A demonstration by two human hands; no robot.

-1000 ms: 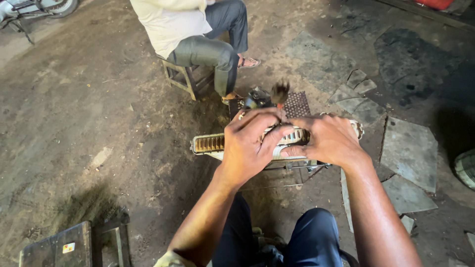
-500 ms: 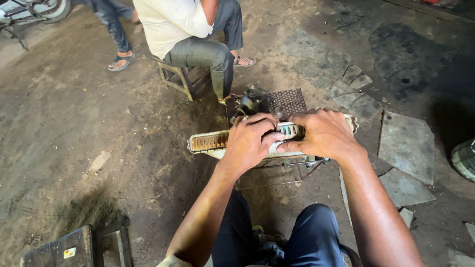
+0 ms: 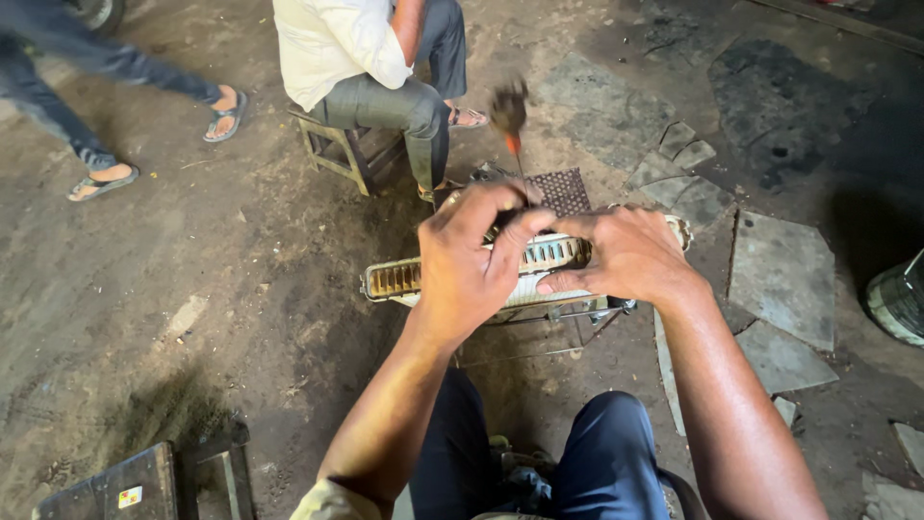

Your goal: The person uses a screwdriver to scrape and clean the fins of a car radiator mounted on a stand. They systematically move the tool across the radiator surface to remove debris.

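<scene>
A long metal radiator core (image 3: pixel 395 279) with brass-coloured fins lies across a small wire stand (image 3: pixel 577 313) in front of my knees. My left hand (image 3: pixel 472 265) is closed around the thin shaft of a tool on top of the core. The tool's blurred dark brush-like head with an orange neck (image 3: pixel 508 114) sticks up beyond my fingers. My right hand (image 3: pixel 626 258) lies flat on the right part of the core, fingers pressing its top and front. Much of the core's middle is hidden under both hands.
A dark mesh plate (image 3: pixel 563 191) lies just behind the core. A person sits on a wooden stool (image 3: pixel 337 154) beyond it, and another person's sandalled feet (image 3: pixel 106 178) stand at far left. Stone slabs (image 3: pixel 780 279) lie to the right, a dark box (image 3: pixel 125 486) at bottom left.
The tool's dark head has swung up above my left hand and is blurred. My right hand stays on the core. Another person's feet have come into view at far left.
</scene>
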